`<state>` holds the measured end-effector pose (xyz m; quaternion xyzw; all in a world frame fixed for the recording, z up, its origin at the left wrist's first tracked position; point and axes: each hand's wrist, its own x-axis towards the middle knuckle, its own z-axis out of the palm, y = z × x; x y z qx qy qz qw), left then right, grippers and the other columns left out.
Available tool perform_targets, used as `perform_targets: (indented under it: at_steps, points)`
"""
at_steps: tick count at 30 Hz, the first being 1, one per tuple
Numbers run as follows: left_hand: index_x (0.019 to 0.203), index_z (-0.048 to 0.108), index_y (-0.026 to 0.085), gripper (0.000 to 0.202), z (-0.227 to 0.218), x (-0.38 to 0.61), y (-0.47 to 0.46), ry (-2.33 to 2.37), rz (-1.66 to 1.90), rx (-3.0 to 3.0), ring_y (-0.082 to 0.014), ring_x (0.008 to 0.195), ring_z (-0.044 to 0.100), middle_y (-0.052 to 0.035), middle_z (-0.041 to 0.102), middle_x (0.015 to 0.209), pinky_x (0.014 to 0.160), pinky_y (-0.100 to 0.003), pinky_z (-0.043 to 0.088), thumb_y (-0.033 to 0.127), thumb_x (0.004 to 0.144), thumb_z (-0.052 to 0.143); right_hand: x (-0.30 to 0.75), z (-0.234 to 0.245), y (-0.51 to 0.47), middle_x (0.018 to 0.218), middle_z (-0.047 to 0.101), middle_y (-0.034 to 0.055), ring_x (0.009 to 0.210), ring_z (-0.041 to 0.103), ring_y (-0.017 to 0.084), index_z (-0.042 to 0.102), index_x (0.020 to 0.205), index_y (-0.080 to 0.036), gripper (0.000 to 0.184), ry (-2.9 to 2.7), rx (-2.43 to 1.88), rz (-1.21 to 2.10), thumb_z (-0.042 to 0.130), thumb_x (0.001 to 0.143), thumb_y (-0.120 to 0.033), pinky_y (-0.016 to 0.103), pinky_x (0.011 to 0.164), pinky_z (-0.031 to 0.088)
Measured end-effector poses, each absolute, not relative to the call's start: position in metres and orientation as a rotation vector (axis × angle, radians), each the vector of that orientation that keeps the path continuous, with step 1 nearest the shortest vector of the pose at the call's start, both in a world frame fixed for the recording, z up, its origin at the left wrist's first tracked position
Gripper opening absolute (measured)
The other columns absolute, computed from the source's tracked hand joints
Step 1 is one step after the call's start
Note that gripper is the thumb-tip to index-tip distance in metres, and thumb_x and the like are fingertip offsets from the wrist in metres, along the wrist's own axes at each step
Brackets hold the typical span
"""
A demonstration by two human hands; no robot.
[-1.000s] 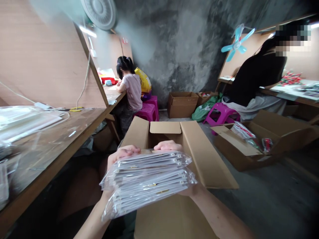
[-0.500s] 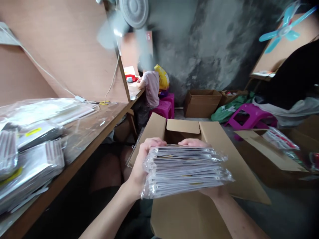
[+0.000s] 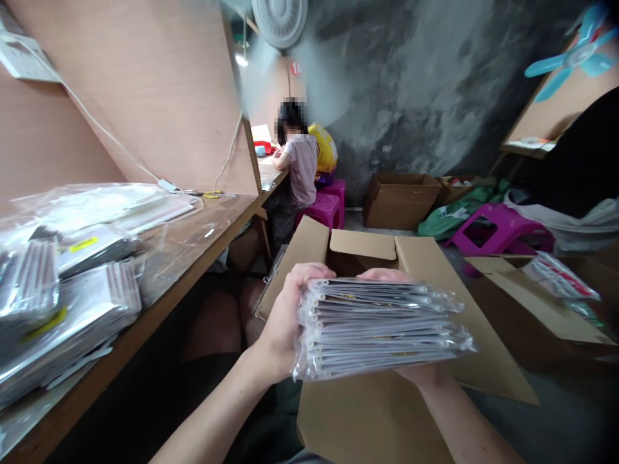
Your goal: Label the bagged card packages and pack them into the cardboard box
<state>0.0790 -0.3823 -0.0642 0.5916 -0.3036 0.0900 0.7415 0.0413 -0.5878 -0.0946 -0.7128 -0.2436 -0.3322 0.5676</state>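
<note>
Between my two hands is a thick stack of flat packets in clear plastic sleeves (image 3: 382,328), with its layered edges facing me. My left hand (image 3: 287,322) grips the stack's left end, thumb side along the top. My right hand (image 3: 418,370) supports it from underneath and behind on the right; some fingers show over the far edge, the rest are hidden. The stack is held above an open cardboard box (image 3: 372,412) whose flaps are spread outward. The inside of the box is mostly hidden by the stack.
On the wooden table (image 3: 193,241) to the left lie more plastic-wrapped packets (image 3: 82,316) and clear plastic sheets (image 3: 111,206). Another open box (image 3: 546,303) is at the right. Farther back are purple stools (image 3: 503,225), a brown box (image 3: 401,200) and a seated person (image 3: 302,167).
The whole view has shifted a little, so most things appear farther right. My hands still hold the stack over the box in nearly the same pose.
</note>
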Motion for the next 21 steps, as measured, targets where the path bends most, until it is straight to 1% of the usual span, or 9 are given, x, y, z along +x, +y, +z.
perform_targets:
  at_steps: [2,4,8,12,14,17,19,21]
  points:
    - [0.102,0.074,0.025,0.017,-0.062,0.077,-0.384,-0.624,0.175,1.277,-0.0235,0.101,0.067,-0.0050,0.072,0.110,0.095,-0.038,0.055,0.039,0.093,0.075,0.041,-0.094,-0.587,0.133,0.061,0.0102,0.125,0.060,0.035,0.058,0.137,-0.034,0.051,-0.547,-1.682,-0.772,0.077,0.091,-0.036,0.066,0.111,0.049]
    - [0.100,0.074,0.025,0.014,-0.060,0.076,-0.386,-0.598,0.159,1.267,-0.0228,0.099,0.066,-0.0049,0.071,0.107,0.093,-0.038,0.055,0.038,0.095,0.071,0.040,-0.093,-0.587,0.132,0.061,0.0106,0.124,0.060,0.036,0.058,0.137,-0.033,0.052,-0.540,-1.691,-0.782,0.078,0.089,-0.034,0.066,0.111,0.049]
    - [0.104,0.073,0.025,0.017,-0.060,0.079,-0.388,-0.627,0.158,1.267,-0.0245,0.101,0.066,-0.0059,0.071,0.109,0.095,-0.041,0.055,0.039,0.093,0.074,0.038,-0.090,-0.586,0.132,0.061,0.0109,0.124,0.061,0.035,0.057,0.136,-0.032,0.053,-0.553,-1.700,-0.788,0.077,0.087,-0.030,0.064,0.110,0.049]
    - [0.098,0.071,0.025,0.025,-0.064,0.085,-0.386,-0.697,0.209,1.244,-0.0264,0.095,0.066,-0.0055,0.069,0.097,0.090,-0.043,0.057,0.047,0.089,0.078,0.038,-0.088,-0.586,0.130,0.062,0.0126,0.123,0.061,0.035,0.060,0.133,-0.028,0.052,-0.540,-1.718,-0.799,0.078,0.085,-0.030,0.063,0.109,0.051]
    - [0.104,0.070,0.024,0.028,-0.063,0.084,-0.384,-0.726,0.177,1.273,-0.0271,0.098,0.067,-0.0064,0.069,0.104,0.093,-0.045,0.056,0.047,0.088,0.078,0.038,-0.088,-0.586,0.130,0.062,0.0123,0.122,0.062,0.036,0.059,0.133,-0.028,0.054,-0.541,-1.707,-0.802,0.079,0.083,-0.030,0.064,0.108,0.051]
    - [0.117,0.068,0.024,0.028,-0.060,0.078,-0.382,-0.722,0.137,1.335,-0.0270,0.107,0.065,-0.0092,0.066,0.119,0.102,-0.046,0.053,0.041,0.095,0.071,0.037,-0.088,-0.586,0.130,0.062,0.0112,0.122,0.062,0.035,0.059,0.133,-0.030,0.052,-0.518,-1.703,-0.784,0.078,0.085,-0.030,0.064,0.108,0.051]
    - [0.119,0.068,0.024,0.026,-0.058,0.074,-0.382,-0.723,0.113,1.357,-0.0269,0.109,0.064,-0.0097,0.065,0.121,0.104,-0.046,0.052,0.039,0.097,0.068,0.037,-0.087,-0.586,0.129,0.063,0.0114,0.121,0.062,0.035,0.060,0.132,-0.030,0.049,-0.512,-1.717,-0.790,0.077,0.086,-0.031,0.064,0.107,0.053]
    - [0.118,0.068,0.025,0.028,-0.058,0.073,-0.382,-0.713,0.098,1.349,-0.0265,0.108,0.064,-0.0087,0.066,0.121,0.104,-0.046,0.052,0.038,0.094,0.072,0.036,-0.085,-0.585,0.128,0.063,0.0121,0.119,0.063,0.035,0.061,0.132,-0.029,0.050,-0.521,-1.720,-0.804,0.078,0.085,-0.033,0.063,0.104,0.055]
